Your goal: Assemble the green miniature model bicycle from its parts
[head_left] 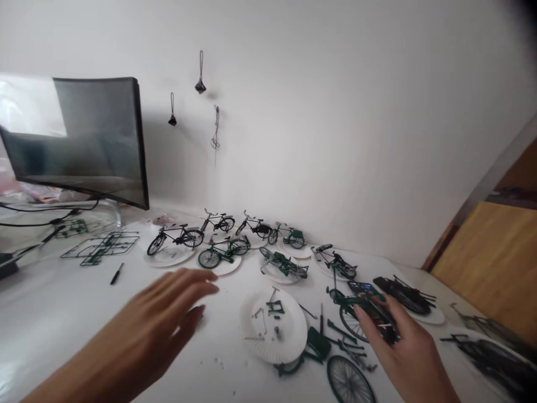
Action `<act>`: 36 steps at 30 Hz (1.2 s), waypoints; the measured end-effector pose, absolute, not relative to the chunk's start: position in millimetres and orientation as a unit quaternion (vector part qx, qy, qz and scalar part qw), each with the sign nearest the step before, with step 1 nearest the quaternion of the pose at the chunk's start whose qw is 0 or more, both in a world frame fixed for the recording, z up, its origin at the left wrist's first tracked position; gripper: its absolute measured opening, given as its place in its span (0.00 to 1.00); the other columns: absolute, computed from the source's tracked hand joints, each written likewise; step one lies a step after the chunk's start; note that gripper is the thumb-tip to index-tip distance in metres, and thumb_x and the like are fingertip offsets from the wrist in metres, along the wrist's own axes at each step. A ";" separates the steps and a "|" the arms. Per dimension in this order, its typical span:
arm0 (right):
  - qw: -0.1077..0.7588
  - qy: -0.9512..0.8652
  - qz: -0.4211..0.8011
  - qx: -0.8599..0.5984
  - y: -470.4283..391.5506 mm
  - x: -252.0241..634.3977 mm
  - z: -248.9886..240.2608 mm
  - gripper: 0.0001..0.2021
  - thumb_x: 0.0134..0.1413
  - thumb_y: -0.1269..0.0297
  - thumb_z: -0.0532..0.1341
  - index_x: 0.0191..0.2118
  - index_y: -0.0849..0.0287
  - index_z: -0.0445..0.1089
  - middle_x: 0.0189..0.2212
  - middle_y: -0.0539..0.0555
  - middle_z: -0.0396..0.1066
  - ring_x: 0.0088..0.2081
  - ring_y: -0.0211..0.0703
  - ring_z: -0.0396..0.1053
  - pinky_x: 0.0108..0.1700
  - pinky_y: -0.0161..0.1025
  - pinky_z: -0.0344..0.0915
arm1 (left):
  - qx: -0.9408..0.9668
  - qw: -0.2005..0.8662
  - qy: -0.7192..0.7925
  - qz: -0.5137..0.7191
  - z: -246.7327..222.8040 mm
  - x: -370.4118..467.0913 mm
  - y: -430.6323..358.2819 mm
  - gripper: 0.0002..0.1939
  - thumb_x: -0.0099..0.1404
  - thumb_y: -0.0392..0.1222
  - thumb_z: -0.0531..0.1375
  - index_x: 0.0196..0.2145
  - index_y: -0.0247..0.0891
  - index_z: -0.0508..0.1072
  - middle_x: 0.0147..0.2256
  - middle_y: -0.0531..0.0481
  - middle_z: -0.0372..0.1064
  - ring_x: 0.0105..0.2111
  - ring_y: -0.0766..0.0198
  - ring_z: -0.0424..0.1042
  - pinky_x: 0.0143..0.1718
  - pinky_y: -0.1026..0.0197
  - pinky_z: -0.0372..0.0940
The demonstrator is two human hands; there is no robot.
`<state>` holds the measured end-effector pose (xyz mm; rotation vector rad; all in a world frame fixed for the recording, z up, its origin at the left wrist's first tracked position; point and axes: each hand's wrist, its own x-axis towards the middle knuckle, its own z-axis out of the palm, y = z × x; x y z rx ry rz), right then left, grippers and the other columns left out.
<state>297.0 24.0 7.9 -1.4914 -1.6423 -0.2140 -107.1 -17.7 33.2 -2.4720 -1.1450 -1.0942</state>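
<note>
My left hand (163,319) hovers over the white table (218,386), fingers apart, with nothing in it. On the right, my right hand (403,336) grips a dark smartphone (388,327) by its edges. Just beyond the phone is a green model bicycle part with a wheel (350,322); whether my fingers touch it I cannot tell. Between my hands lies a white paper plate (293,330) with small grey and green parts. Beside it are a green box-like piece (319,342), a loose spoked wheel (350,380) and several thin parts.
Several model bicycles (224,252) stand or lie on paper plates along the wall. A monitor (96,140) is at the left, near green sprue frames (103,246) and a small dark tool (117,274). More dark bicycle parts (405,296) lie at the right, near a wooden panel (490,252).
</note>
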 end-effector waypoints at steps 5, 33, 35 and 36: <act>0.505 -0.632 0.020 -0.588 20.5 279.6 7.4 0.25 0.59 0.46 0.60 0.57 0.54 0.62 0.47 0.61 0.76 0.50 0.54 0.75 0.47 0.46 0.72 | -0.899 0.076 -0.370 -0.220 18.9 -76.3 -11.4 0.13 0.73 0.35 0.52 0.52 0.41 0.69 0.48 0.46 0.73 0.44 0.57 0.73 0.47 0.52 0.70; 0.455 -0.693 0.066 -0.555 21.1 269.8 -0.8 0.20 0.61 0.50 0.58 0.55 0.52 0.64 0.44 0.59 0.77 0.50 0.56 0.75 0.50 0.52 0.71 | -0.951 0.097 -0.268 -0.117 17.8 -16.5 -29.1 0.08 0.74 0.33 0.52 0.46 0.36 0.69 0.43 0.47 0.73 0.40 0.58 0.70 0.47 0.54 0.63; 0.487 -0.673 0.066 -0.552 19.9 267.6 0.7 0.20 0.61 0.49 0.57 0.53 0.53 0.64 0.44 0.60 0.77 0.51 0.57 0.75 0.50 0.52 0.71 | -0.957 0.150 -0.216 -0.118 12.9 -4.6 -26.4 0.07 0.74 0.35 0.53 0.42 0.34 0.70 0.38 0.46 0.72 0.37 0.59 0.69 0.44 0.54 0.64; 0.502 -0.663 0.063 -0.552 19.3 266.8 1.5 0.20 0.61 0.48 0.57 0.53 0.53 0.64 0.45 0.60 0.77 0.52 0.56 0.75 0.50 0.52 0.71 | -0.957 0.179 -0.190 -0.127 9.5 0.6 -24.8 0.08 0.74 0.36 0.53 0.38 0.34 0.70 0.36 0.47 0.71 0.34 0.59 0.68 0.42 0.54 0.63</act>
